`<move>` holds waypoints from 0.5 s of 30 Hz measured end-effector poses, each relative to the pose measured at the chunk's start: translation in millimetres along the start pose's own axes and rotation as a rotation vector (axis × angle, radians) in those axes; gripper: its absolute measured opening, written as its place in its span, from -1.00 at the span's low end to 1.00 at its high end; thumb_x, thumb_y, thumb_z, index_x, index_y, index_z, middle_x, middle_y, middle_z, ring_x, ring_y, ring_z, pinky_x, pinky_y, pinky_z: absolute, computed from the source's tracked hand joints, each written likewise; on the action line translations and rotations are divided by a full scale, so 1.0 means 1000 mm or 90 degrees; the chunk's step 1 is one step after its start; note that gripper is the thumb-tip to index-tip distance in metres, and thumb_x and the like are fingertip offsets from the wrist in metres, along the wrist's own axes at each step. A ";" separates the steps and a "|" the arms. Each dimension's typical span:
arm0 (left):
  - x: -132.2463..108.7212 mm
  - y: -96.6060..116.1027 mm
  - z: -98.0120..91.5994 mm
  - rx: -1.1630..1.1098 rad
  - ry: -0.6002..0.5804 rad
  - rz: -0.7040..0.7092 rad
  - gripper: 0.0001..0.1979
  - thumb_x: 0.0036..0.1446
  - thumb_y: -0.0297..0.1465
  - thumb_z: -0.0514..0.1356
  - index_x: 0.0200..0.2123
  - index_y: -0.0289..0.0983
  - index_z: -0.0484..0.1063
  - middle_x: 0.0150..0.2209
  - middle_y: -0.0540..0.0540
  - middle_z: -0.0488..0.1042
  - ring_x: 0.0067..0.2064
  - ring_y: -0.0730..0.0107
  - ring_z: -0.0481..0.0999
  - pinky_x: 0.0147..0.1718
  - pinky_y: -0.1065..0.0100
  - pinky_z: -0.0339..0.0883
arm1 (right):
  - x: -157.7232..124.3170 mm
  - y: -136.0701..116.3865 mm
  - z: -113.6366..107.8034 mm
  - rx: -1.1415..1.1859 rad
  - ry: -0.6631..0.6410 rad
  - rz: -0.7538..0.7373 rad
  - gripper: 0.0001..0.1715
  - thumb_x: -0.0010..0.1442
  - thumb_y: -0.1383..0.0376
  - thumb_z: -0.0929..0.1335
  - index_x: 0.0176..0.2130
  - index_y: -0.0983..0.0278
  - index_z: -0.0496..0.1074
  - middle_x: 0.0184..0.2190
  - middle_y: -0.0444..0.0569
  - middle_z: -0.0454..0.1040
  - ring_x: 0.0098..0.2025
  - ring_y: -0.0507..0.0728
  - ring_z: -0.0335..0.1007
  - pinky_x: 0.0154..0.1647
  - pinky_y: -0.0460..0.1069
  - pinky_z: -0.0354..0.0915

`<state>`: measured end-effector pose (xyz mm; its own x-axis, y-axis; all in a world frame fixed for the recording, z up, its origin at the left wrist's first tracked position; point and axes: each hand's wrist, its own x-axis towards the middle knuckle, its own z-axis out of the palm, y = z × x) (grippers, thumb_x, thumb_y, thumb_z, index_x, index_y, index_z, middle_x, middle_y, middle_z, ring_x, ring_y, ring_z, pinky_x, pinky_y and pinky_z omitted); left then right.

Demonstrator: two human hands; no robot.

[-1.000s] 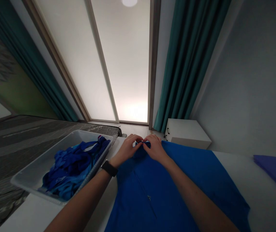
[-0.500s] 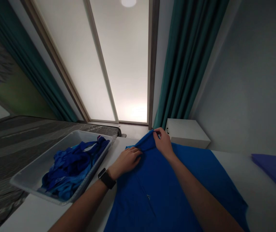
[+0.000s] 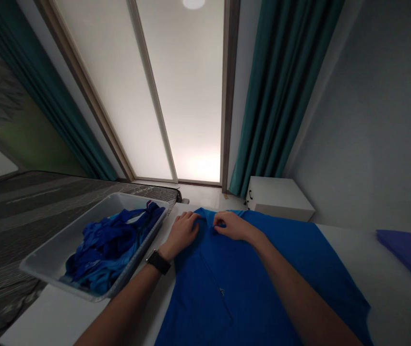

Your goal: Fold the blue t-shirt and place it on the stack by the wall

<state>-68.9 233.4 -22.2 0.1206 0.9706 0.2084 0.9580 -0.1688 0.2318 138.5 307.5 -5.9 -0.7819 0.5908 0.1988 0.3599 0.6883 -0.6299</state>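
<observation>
Right hand (image 3: 232, 226) back down on shirt (image 3: 263, 278)

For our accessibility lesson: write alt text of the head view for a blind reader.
The left hand and right hand rest on the far edge of a blue shirt spread on a white table. A tray of blue clothes sits left.

Tight on the left, wide open on the right.
The grey tray (image 3: 79, 223), heaped with blue clothes (image 3: 108, 250), sits just beside the left hand (image 3: 182, 233), and its rim walls off that side. Right of the right hand (image 3: 232, 226), bare white table (image 3: 389, 298) runs clear to the folded purple cloth (image 3: 407, 250). The white cabinet (image 3: 281, 197) stands beyond the blue shirt (image 3: 248, 288).
</observation>
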 end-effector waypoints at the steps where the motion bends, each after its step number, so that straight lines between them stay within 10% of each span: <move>1: -0.001 0.002 -0.001 -0.023 0.010 0.005 -0.72 0.23 -0.45 0.05 -0.04 -0.22 0.44 -0.07 -0.15 0.52 0.01 0.15 0.45 0.01 0.15 0.25 | 0.001 0.001 0.007 -0.017 -0.024 0.008 -0.88 0.08 0.46 0.35 -0.40 0.26 0.45 -0.40 -0.11 0.43 -0.31 0.07 0.34 -0.26 -0.06 0.21; 15: -0.002 0.022 0.024 -0.129 -0.016 -0.046 -0.84 0.21 -0.29 0.14 -0.35 -0.22 0.45 -0.37 -0.01 0.51 -0.25 0.26 0.46 -0.24 0.28 0.15 | 0.002 0.013 0.028 -0.068 -0.014 0.046 -0.88 0.13 0.48 0.35 -0.32 0.30 0.46 -0.37 -0.09 0.42 -0.32 0.05 0.31 -0.28 -0.08 0.19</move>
<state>-41.6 231.6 -40.8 0.0625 0.9849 0.1615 0.8928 -0.1275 0.4320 127.0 305.9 -34.6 -0.7631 0.6313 0.1384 0.4663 0.6861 -0.5584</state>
